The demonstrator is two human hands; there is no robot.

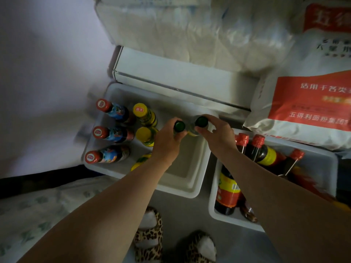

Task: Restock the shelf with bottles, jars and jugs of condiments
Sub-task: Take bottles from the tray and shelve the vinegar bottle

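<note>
a shop storeroom: flour sacks [311, 103], white bins [190, 188] of condiment bottles [112, 111] on the floor

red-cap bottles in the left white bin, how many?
3, in one column along the left side of the left bin: far one, middle one, near one. The arms cover part of the bin, so others may be hidden.

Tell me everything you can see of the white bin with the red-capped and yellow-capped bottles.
The white bin is a shallow rectangular tub that looks like plastic, standing on the floor against a white box. Three red-capped bottles line its left side, with yellow-capped bottles beside them. Its right part is bare. Above it the left hand and right hand each grip a green-capped bottle.
</note>
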